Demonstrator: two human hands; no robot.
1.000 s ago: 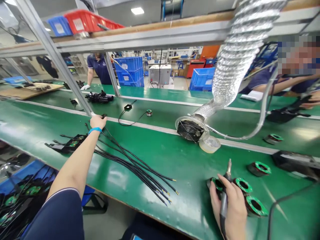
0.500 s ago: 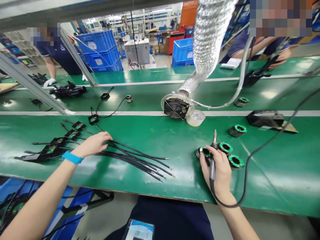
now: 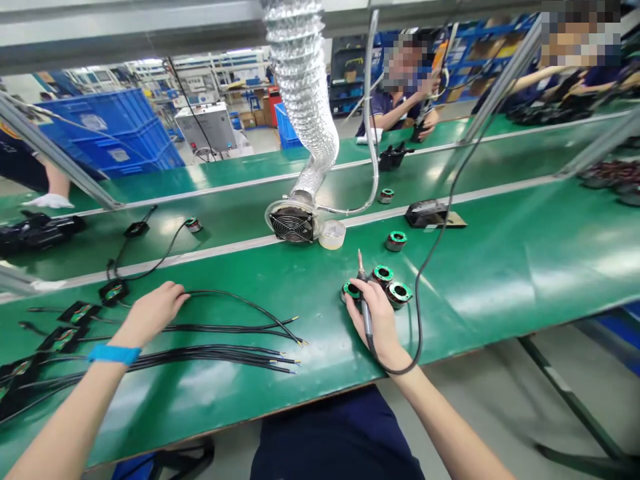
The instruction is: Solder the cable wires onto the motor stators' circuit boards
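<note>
My left hand (image 3: 154, 312), a blue band on its wrist, pinches a black cable (image 3: 227, 293) that arcs right to a stripped end. Below lie several more black cables (image 3: 215, 353), their left ends running to small black housings with green boards (image 3: 80, 312). My right hand (image 3: 383, 320) grips a soldering iron (image 3: 367, 313), its tip pointing up and away. The fingers of that hand also rest on a stator with a green ring (image 3: 351, 291). Two more stators, one behind (image 3: 383, 274) and one to the right (image 3: 400, 293), stand close beside it.
A fan (image 3: 293, 225) on a silver duct (image 3: 310, 120) stands at the back beside a tape roll (image 3: 332, 235). Another stator (image 3: 396, 241) and a black holder (image 3: 427, 214) are farther right. The iron's cord (image 3: 435, 247) loops over the bench. Co-workers sit across the line.
The view has swung right. My left hand has drawn one cable up and away from the others. My right hand keeps the iron and stays at the stator.
</note>
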